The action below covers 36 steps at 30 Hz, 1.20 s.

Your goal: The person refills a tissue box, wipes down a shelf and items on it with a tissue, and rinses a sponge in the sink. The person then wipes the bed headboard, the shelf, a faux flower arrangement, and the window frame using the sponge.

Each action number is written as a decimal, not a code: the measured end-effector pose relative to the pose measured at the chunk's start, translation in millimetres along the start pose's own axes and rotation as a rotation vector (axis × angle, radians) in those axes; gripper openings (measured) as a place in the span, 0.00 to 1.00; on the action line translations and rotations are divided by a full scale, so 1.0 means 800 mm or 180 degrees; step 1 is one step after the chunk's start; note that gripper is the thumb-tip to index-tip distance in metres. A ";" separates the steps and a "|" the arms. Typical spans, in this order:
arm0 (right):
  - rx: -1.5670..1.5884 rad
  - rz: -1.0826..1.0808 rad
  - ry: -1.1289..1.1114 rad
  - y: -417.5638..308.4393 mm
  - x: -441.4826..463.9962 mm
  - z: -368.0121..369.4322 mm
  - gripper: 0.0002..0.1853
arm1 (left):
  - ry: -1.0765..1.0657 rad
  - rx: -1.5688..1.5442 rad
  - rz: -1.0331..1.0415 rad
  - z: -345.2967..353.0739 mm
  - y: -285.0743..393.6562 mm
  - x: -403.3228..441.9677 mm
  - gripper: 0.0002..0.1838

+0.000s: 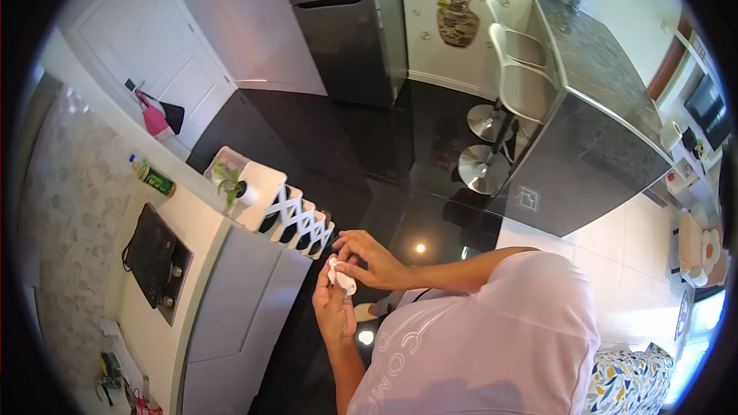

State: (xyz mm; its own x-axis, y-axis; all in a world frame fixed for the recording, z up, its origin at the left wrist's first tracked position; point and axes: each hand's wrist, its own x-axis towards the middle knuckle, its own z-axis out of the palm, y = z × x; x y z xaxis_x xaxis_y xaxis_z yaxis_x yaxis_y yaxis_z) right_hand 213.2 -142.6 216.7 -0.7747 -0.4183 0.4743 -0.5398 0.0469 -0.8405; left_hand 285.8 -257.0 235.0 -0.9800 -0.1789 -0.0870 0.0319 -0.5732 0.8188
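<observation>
Left hand [335, 309]: curled upright around a small white item [344, 280]
Right hand [372, 262]: pinching the same item from above, forearm stretched level across the view
White lattice rack [296, 219]: just beside the fingers, in the way at the surface's [219, 261] end
Potted plant [244, 193]: beyond the rack
Black cooktop [151, 252]: farther along the surface, set in from its edge
Dark floor [369, 150]: open between surface, fridge [346, 46] and stools [526, 92]

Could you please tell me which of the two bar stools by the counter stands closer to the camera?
The front bar stool: its seat shows almost whole, while the rear bar stool stands beyond it, partly hidden by its backrest.
</observation>
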 end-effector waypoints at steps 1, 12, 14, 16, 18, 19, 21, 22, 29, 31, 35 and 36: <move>0.0003 -0.0010 -0.0033 0.002 0.019 0.038 0.06 | 0.0023 -0.0016 0.0021 -0.037 0.017 0.006 0.22; 0.1802 -0.0688 -0.0430 -0.135 0.186 0.437 0.06 | 0.1658 0.0857 0.1472 -0.348 0.311 -0.030 0.04; 0.1800 -0.0209 -0.0170 -0.145 0.197 0.481 0.05 | 0.1660 0.0918 0.1085 -0.372 0.359 -0.030 0.07; 0.1870 0.0475 -0.0033 -0.170 0.204 0.510 0.01 | 0.0555 0.0458 0.0891 -0.443 0.386 -0.021 0.08; 0.2554 0.0409 0.0481 -0.168 0.199 0.553 0.03 | 0.0159 0.0143 0.0697 -0.480 0.412 -0.014 0.08; 0.2553 0.0584 0.0651 -0.176 0.192 0.567 0.04 | 0.0050 0.0194 0.0595 -0.496 0.427 -0.013 0.08; 0.2381 0.0669 0.1105 -0.184 0.172 0.596 0.07 | -0.0100 -0.0104 0.0195 -0.519 0.443 -0.018 0.08; 0.2300 0.0709 0.1220 -0.203 0.154 0.615 0.07 | -0.0229 -0.0174 0.0054 -0.534 0.450 -0.027 0.08; 0.1345 0.0292 0.2139 -0.303 0.082 0.712 0.21 | -0.0720 0.0427 0.0201 -0.581 0.475 -0.101 0.08; 0.0996 0.0861 0.1868 -0.311 0.051 0.729 0.17 | -0.0927 0.0323 0.0027 -0.606 0.478 -0.123 0.08; 0.1379 0.0644 0.2327 -0.347 0.003 0.792 0.12 | -0.1176 -0.0068 -0.0305 -0.656 0.487 -0.186 0.08; 0.1382 0.0662 0.2321 -0.353 -0.014 0.810 0.12 | -0.1270 -0.0034 -0.0290 -0.668 0.488 -0.207 0.08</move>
State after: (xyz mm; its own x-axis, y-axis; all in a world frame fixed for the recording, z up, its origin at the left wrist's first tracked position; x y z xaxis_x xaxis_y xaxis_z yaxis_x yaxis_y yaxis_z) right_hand 587.5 -739.0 279.0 -0.9412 0.2521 0.2250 -0.3061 -0.3540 -0.8837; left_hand 565.4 -878.9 265.8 -0.9782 0.1958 0.0697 -0.0585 -0.5811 0.8117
